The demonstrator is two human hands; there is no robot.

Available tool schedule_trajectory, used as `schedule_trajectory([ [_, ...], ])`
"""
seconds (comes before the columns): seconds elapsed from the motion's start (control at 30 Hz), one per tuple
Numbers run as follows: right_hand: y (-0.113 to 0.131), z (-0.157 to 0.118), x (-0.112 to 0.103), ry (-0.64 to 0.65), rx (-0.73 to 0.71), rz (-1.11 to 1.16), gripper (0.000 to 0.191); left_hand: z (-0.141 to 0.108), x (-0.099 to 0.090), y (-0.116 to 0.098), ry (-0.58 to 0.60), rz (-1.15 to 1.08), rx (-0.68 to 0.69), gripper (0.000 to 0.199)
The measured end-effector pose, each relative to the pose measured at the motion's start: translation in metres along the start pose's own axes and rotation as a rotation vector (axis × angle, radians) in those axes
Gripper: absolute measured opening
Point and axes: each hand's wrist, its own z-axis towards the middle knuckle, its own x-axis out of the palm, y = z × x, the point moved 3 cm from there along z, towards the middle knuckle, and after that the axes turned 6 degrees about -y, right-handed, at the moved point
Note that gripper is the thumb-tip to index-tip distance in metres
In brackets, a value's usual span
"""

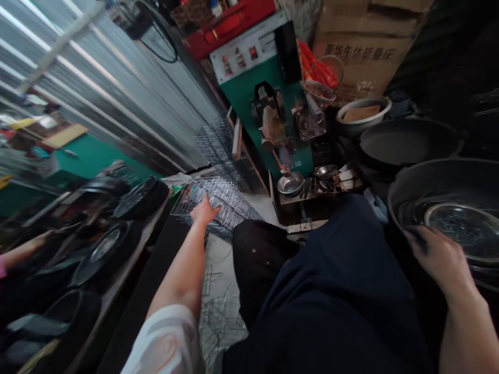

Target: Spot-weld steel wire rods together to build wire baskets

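My left hand (pixel 205 210) reaches out over a stack of wire mesh racks (pixel 230 202), fingers apart; whether it touches the top rack I cannot tell. On the right, my right hand (pixel 440 254) is at the near rim of a large black tub (pixel 405 192), fingers bent over the edge and partly hidden. A round, clear-looking dish or lid (pixel 463 228) with a pale rim lies inside the tub.
Ahead stands a green machine (pixel 249 98) with a control panel, a metal bowl (pixel 290 183) below it. Black tubs (pixel 409 140) and a cardboard box (pixel 366 52) are at right. Loose wire pieces (pixel 222 306) lie on the floor. Another person's arm (pixel 29 246) shows at left.
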Motion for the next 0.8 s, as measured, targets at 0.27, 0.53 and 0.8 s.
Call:
schedule_trajectory([
  [0.27, 0.074, 0.021, 0.046, 0.076, -0.265, 0.037, 0.034, 0.011, 0.012, 0.007, -0.03, -0.014, -0.018, 0.103],
  [0.53, 0.231, 0.063, 0.12, 0.568, -0.47, 0.2, 0.028, 0.014, 0.015, 0.002, -0.004, 0.006, -0.05, 0.104],
  [0.8, 0.288, 0.014, 0.194, 1.048, -0.595, 0.494, 0.018, 0.012, 0.014, -0.005, 0.034, 0.053, -0.114, 0.103],
])
